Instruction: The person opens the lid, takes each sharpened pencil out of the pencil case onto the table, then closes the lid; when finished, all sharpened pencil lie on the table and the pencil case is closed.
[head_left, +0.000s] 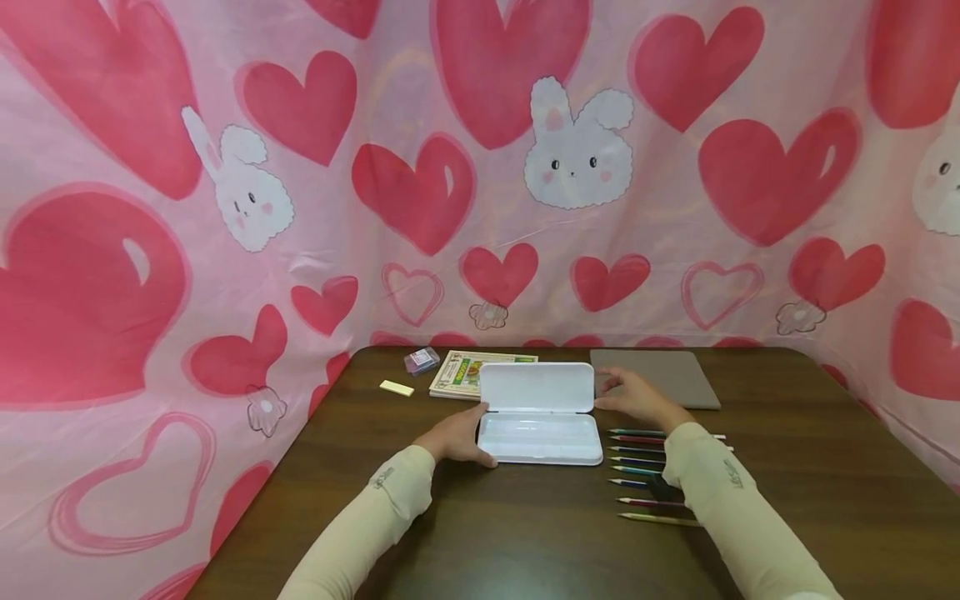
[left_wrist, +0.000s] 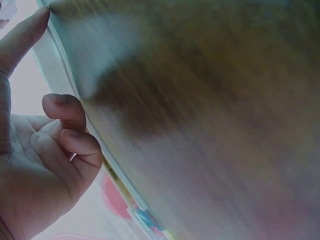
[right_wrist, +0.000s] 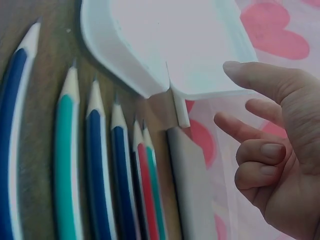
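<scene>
A white pencil case [head_left: 540, 437] lies on the table with its lid [head_left: 537, 387] raised and its inside bare. My left hand [head_left: 453, 435] holds the base by its left end, thumb at the front corner and a finger near the hinge. Seen from the left wrist, the thumb [left_wrist: 30, 35] meets the case's edge while the outer fingers curl in. At the lid's right edge is my right hand [head_left: 637, 396]; its thumb [right_wrist: 250, 75] overlaps the lid's rim in the right wrist view, and the other fingers are loosely bent. Several pencils [head_left: 637, 460] lie in a row beside the case.
Behind the case lie a booklet [head_left: 459, 375] and, to the right, a flat grey laptop-like slab [head_left: 675, 379]. A small clear box [head_left: 422, 360] and a pale yellow strip [head_left: 396, 387] sit at the back left. A heart-patterned curtain [head_left: 420, 92] hangs behind the table.
</scene>
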